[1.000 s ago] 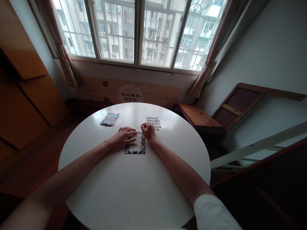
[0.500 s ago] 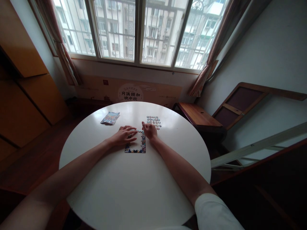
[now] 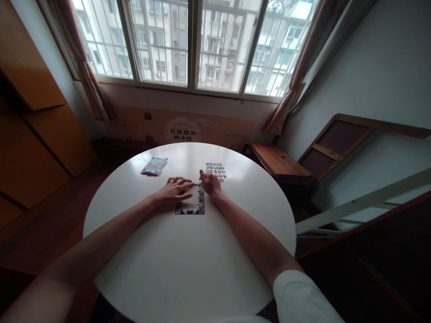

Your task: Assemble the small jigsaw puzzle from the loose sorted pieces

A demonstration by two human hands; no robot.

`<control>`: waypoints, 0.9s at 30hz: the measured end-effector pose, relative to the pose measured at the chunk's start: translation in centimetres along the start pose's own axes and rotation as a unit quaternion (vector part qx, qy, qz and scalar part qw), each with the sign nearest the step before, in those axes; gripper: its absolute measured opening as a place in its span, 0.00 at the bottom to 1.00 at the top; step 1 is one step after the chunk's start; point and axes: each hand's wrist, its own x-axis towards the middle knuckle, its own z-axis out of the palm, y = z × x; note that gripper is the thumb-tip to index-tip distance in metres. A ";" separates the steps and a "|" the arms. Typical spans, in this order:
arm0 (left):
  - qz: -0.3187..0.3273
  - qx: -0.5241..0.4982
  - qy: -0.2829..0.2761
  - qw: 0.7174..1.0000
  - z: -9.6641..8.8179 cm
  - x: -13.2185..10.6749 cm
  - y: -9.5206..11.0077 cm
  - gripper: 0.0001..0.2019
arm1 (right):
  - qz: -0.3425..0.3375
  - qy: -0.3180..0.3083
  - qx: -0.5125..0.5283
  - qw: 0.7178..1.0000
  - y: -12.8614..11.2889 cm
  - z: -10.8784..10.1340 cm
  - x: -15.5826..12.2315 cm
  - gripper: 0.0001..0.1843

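Observation:
A partly joined jigsaw puzzle lies on the white round table, its border pieces forming a rectangle around a bare middle. My left hand rests over its left and upper side with fingers spread, the fingertips touching or just above the top edge. At the puzzle's upper right corner my right hand is curled closed, thumb raised. Whatever is inside its fingers is hidden. Just beyond that hand, loose puzzle pieces lie in rows, some of them covered by it.
A colourful printed packet or leaflet lies at the table's far left. Behind the table are a barred window and a printed cardboard panel. To the right stand a wooden bench and a pale rail.
My left hand's fingers have shifted slightly to the right over the puzzle's top edge. My right hand stays nearly in place, still curled.

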 end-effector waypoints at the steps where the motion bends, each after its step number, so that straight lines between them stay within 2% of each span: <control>1: -0.001 0.001 -0.001 1.000 0.0 0.0 0.0 0.28 | 0.002 0.001 0.001 1.000 0.0 0.0 0.0 0.34; 27: 0.000 0.019 -0.005 1.000 0.0 0.0 0.1 0.28 | 0.025 -0.027 -0.024 0.999 -0.8 -0.7 -0.3 0.37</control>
